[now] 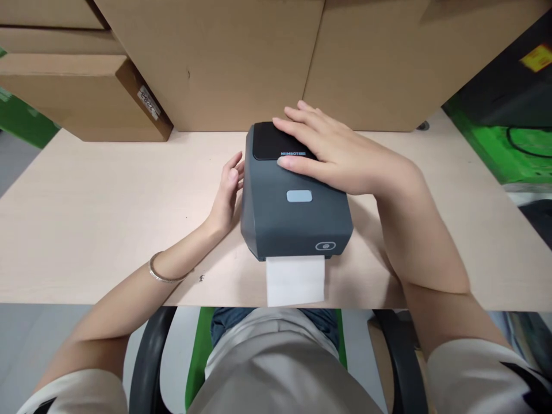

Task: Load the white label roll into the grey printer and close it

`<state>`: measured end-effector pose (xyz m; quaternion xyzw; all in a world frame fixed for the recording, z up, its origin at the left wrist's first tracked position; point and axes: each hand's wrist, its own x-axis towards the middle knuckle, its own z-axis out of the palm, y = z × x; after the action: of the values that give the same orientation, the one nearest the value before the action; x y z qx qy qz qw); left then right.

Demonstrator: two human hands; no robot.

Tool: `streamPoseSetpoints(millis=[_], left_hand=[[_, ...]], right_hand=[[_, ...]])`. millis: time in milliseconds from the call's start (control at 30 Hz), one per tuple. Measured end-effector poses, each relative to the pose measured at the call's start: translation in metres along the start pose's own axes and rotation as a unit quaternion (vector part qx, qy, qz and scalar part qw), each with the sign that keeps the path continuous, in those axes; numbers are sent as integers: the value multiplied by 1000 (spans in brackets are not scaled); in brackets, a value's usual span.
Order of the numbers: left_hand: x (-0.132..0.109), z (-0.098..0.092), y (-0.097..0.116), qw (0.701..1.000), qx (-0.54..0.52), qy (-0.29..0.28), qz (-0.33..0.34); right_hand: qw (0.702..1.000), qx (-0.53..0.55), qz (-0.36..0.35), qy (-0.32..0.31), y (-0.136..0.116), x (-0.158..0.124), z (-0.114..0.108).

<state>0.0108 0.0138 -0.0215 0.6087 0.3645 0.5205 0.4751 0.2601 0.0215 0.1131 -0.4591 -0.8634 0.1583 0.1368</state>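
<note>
A dark grey label printer (276,218) stands on the light wooden table, its lid down. White label paper (295,282) sticks out of its front slot toward the table's near edge. My right hand (323,144) lies across the printer's top, fingers stretched out over the black window and its right side. At the printer's left side is my left hand (228,192), upright with loosely curved fingers apart; some fingertips are hidden behind the thumb or reach the casing, and I cannot tell how firmly they touch. A light blue button (299,196) shows on the lid.
Large cardboard boxes (241,69) line the table's back edge, close behind the printer. A flatter carton (86,103) lies at the back left. On the right, a black item with a cable (526,150) sits on a green surface. Chair armrests (149,362) flank my body.
</note>
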Motion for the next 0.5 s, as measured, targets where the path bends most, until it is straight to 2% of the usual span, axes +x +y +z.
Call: streamPoseSetpoints(millis=[33,100,200,267,333,433,500], left_hand=[[-1,0,2,999,24,3,37],[-4,-3,10,982,92,-5,163],[-7,-8,27,913,188,-80,353],[-9,-9,37,879,220,-109,409],[-11,-10,43,862,236,-105,435],[-11,-12,44,838,246,-84,480],[-10,-16,44,812,257,-87,516]], right_hand=[[1000,0,-14,6,3,0,2],[999,3,-44,16,11,2,6],[997,8,-80,22,20,2,12],[993,20,-107,54,23,-4,18],[980,51,-159,109,25,-15,27],[946,106,-242,189,28,-37,49],[925,127,-269,234,31,-50,66]])
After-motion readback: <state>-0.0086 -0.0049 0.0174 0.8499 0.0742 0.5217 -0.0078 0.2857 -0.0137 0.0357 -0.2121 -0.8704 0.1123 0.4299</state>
